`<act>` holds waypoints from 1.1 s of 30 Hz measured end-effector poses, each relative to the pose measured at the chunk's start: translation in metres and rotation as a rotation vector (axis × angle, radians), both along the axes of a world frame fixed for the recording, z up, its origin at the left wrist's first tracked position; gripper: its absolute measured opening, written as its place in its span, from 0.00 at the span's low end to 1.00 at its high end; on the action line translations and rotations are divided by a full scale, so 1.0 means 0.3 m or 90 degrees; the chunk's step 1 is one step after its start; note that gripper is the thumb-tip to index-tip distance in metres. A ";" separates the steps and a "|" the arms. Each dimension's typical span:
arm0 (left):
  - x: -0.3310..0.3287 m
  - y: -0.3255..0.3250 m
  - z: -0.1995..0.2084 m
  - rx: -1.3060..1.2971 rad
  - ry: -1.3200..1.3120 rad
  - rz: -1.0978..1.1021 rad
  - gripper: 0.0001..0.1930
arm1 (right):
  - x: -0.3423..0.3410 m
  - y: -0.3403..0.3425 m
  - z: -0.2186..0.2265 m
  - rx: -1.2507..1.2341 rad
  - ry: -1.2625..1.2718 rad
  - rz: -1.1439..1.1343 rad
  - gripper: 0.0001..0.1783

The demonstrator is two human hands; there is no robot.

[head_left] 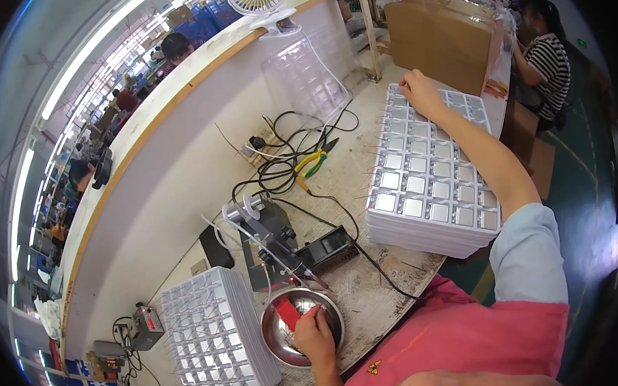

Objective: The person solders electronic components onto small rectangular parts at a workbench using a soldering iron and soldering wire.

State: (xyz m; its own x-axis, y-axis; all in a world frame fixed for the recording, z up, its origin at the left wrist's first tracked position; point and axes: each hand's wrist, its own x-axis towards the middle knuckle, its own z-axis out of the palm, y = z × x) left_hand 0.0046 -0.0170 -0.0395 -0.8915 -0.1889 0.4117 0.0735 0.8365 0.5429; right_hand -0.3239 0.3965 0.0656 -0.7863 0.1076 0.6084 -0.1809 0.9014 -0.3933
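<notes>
My left hand [315,337] is over a shiny metal bowl [269,335], its fingers curled in. Beside its fingers, in the bowl, is a flat red piece [287,313]; whether I grip it is hidden. My right arm reaches across a tall stack of white plastic trays [423,237]. At the far left corner of the top tray, my right hand [419,93] has its fingers pinched together; what is between them is too small to tell. Square silver parts [413,208] fill the tray's cells, and thin red wires stick out along its left side.
Another filled tray stack [250,336] stands left of the bowl. Behind the bowl is a black soldering device [272,230] with cables. Pliers [312,163] lie among black cords. A cardboard box [441,39] and a clip fan [260,0] are farther back; a co-worker [547,62] sits at right.
</notes>
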 end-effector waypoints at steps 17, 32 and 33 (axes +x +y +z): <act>0.019 -0.011 0.029 0.008 -0.053 -0.044 0.07 | 0.034 -0.004 -0.025 -0.026 0.034 0.020 0.09; 0.030 -0.064 0.030 0.013 0.024 0.018 0.05 | 0.048 0.124 0.112 0.162 -0.261 -0.075 0.14; 0.031 -0.068 0.024 0.017 0.035 0.020 0.06 | 0.047 0.127 0.140 0.190 -0.294 -0.046 0.14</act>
